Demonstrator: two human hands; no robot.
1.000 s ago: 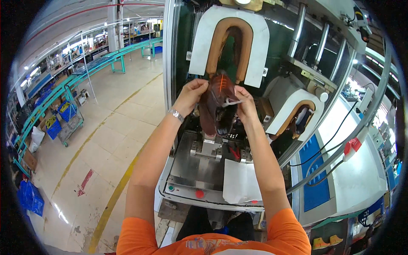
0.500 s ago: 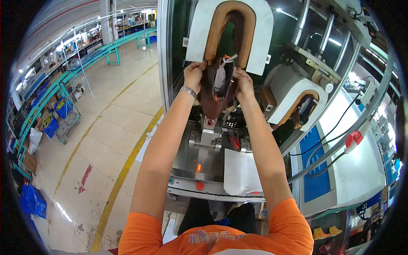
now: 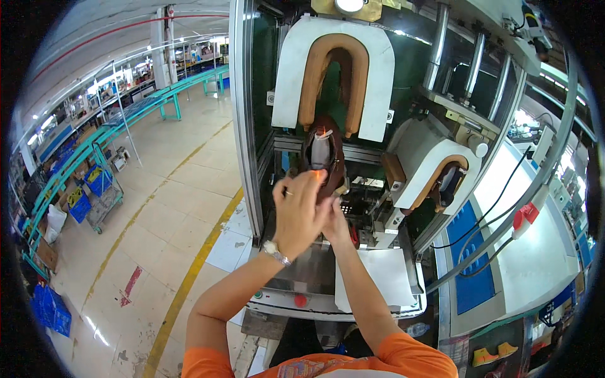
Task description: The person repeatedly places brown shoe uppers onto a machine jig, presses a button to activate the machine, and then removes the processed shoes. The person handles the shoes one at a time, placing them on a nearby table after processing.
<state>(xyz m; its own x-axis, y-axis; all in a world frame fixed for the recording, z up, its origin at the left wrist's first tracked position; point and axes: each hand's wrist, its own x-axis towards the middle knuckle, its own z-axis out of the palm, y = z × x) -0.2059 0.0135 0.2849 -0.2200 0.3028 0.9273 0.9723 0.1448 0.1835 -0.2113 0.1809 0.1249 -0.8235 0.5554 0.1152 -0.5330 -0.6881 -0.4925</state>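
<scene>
Lighting: bright and even, supplied by overhead strip lights at upper left and a round lamp (image 3: 350, 5) above the machine. Glare: noted on the pale floor (image 3: 157, 208). Shadows: soft, weak. Blur: slight on the left hand (image 3: 301, 213). Distortion: straight edges bent toward a black circular rim.

Tiled factory floor (image 3: 170, 189), yellow line (image 3: 189, 277), teal racks (image 3: 126, 120)

We see blue crates (image 3: 88, 189) stacked on a cart (image 3: 104, 205) left, on the factory floor.
</scene>
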